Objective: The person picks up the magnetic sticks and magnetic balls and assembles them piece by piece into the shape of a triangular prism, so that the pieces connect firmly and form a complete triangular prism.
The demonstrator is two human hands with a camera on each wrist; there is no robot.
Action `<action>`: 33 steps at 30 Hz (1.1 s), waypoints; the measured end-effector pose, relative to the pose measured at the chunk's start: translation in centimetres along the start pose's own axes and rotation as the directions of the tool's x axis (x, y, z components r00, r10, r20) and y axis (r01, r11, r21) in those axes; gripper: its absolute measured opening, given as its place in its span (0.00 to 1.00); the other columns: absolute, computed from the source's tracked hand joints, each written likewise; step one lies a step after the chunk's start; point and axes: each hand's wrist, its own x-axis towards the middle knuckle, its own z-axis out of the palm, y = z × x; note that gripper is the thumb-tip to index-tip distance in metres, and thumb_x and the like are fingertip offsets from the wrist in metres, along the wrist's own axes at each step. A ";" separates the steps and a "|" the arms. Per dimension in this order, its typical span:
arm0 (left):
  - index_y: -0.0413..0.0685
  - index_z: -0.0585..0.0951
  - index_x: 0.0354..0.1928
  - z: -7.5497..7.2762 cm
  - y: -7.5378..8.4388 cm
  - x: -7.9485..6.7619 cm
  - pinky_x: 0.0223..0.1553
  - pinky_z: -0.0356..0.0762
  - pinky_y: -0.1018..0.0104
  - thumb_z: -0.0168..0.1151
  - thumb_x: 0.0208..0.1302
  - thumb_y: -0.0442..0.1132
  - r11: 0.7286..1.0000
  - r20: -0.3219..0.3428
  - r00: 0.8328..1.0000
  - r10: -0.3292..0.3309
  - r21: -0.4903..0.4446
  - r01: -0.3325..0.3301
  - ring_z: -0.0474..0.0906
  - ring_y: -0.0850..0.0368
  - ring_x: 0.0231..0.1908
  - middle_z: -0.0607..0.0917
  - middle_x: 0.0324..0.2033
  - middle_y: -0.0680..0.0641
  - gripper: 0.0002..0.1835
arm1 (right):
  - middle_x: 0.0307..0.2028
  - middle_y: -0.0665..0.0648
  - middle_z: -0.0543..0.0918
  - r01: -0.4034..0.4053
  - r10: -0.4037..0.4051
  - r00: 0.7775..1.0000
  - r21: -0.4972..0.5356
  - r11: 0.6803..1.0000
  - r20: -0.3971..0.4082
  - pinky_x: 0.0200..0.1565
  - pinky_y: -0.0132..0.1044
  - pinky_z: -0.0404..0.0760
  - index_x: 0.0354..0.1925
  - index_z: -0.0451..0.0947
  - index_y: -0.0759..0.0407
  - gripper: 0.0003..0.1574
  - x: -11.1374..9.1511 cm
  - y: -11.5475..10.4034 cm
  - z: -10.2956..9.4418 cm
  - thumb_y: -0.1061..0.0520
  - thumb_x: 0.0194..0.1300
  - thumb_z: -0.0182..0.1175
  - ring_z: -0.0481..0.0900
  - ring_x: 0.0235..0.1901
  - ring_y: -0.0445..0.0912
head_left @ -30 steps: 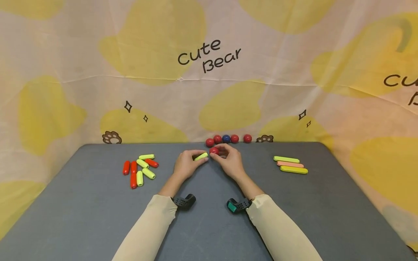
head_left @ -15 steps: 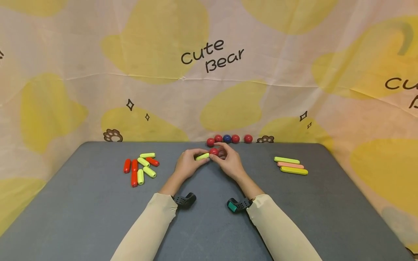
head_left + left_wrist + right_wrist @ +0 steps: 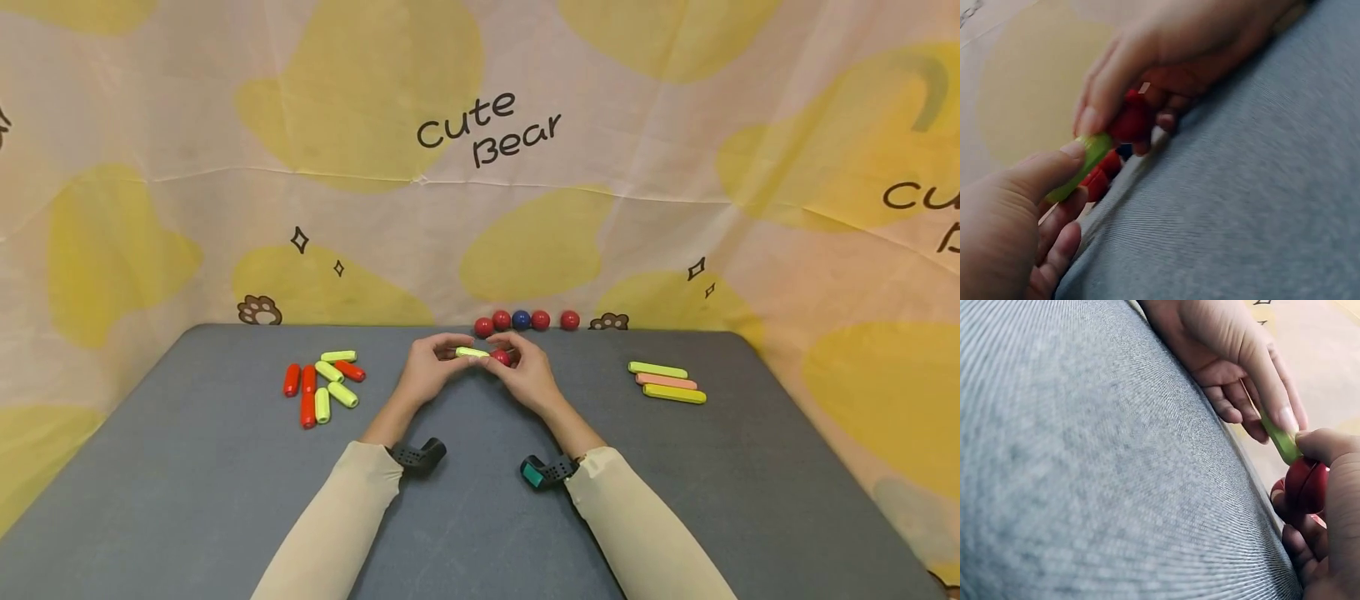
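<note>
Between the thumb and fingers of my left hand (image 3: 426, 368) is a short light green rod (image 3: 471, 352), one end toward the right hand. My right hand (image 3: 534, 377) holds a red ball (image 3: 500, 357) in its curled fingers, partly hidden by them in the head view. In the right wrist view the right thumb touches the end of the green rod (image 3: 1285, 445), and the red ball (image 3: 1307, 486) sits right beside that end. The left wrist view is blurred; both hands meet at the rod (image 3: 1090, 161) there too.
Behind the hands, several red balls (image 3: 540, 320) and a blue ball (image 3: 521, 319) line the back edge of the grey table (image 3: 480, 517). Several short red rods (image 3: 291, 380) and light green rods (image 3: 343, 395) lie at left. Three longer rods (image 3: 671, 393) lie at right.
The green rod has shifted slightly right and its end now meets the right thumb. The red ball has moved a little right and down, deeper behind the right hand's fingers.
</note>
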 end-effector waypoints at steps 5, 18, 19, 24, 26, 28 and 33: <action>0.43 0.86 0.52 -0.4 0.2 0.1 0.40 0.82 0.75 0.72 0.62 0.37 0.994 -0.018 0.995 -0.097 -0.045 0.096 0.88 0.48 0.49 0.89 0.50 0.39 0.17 | 0.45 0.57 0.89 0.008 -0.008 1.000 0.010 1.000 0.016 0.32 0.30 0.73 0.56 0.85 0.51 0.21 0.0 0.2 0.1 0.54 0.64 0.70 0.78 0.32 0.43; 0.39 0.86 0.52 0.1 0.4 0.2 0.46 0.87 0.59 0.66 0.69 0.40 0.988 0.000 0.993 -0.114 -0.103 0.114 0.88 0.46 0.46 0.89 0.47 0.35 0.15 | 0.40 0.57 0.91 0.003 0.000 0.999 0.066 0.998 -0.039 0.33 0.29 0.77 0.46 0.90 0.55 0.14 0.0 0.7 0.2 0.53 0.61 0.73 0.80 0.31 0.40; 0.39 0.86 0.52 0.1 0.5 0.2 0.45 0.87 0.63 0.65 0.70 0.40 0.987 -0.019 0.992 -0.123 -0.107 0.120 0.88 0.47 0.45 0.89 0.47 0.36 0.14 | 0.40 0.58 0.91 -0.002 0.006 0.999 0.073 0.997 -0.053 0.32 0.28 0.76 0.46 0.90 0.55 0.14 0.0 0.7 0.2 0.53 0.61 0.73 0.79 0.30 0.40; 0.36 0.86 0.49 0.5 0.6 0.7 0.38 0.81 0.77 0.64 0.69 0.32 0.985 -0.162 0.977 -0.137 -0.129 0.116 0.86 0.50 0.42 0.88 0.47 0.35 0.11 | 0.38 0.58 0.91 -0.039 0.049 0.989 0.074 0.996 -0.140 0.30 0.27 0.76 0.46 0.90 0.55 0.15 0.3 0.8 0.2 0.52 0.61 0.74 0.79 0.29 0.39; 0.35 0.86 0.49 0.9 0.7 1.3 0.39 0.78 0.78 0.65 0.67 0.30 0.988 -0.211 0.970 -0.119 -0.123 0.094 0.85 0.47 0.43 0.88 0.47 0.34 0.11 | 0.39 0.58 0.91 -0.056 0.067 0.982 0.067 0.996 -0.178 0.32 0.28 0.76 0.45 0.90 0.55 0.15 0.4 0.8 0.0 0.51 0.61 0.74 0.81 0.31 0.41; 0.34 0.86 0.49 1.5 0.8 1.9 0.44 0.79 0.73 0.65 0.67 0.30 0.991 -0.232 0.967 -0.103 -0.103 0.081 0.85 0.45 0.46 0.88 0.47 0.34 0.11 | 0.39 0.57 0.91 -0.078 0.090 0.974 0.064 0.995 -0.208 0.33 0.29 0.77 0.45 0.90 0.55 0.15 0.4 0.8 -0.3 0.51 0.61 0.73 0.83 0.33 0.44; 0.37 0.86 0.48 3.0 0.6 3.3 0.54 0.82 0.54 0.65 0.67 0.31 0.996 -0.228 0.971 -0.077 -0.055 0.067 0.84 0.43 0.50 0.88 0.47 0.36 0.10 | 0.40 0.57 0.91 -0.102 0.111 0.958 0.050 0.994 -0.266 0.33 0.32 0.77 0.46 0.90 0.53 0.15 0.2 0.7 -0.2 0.50 0.63 0.72 0.83 0.33 0.47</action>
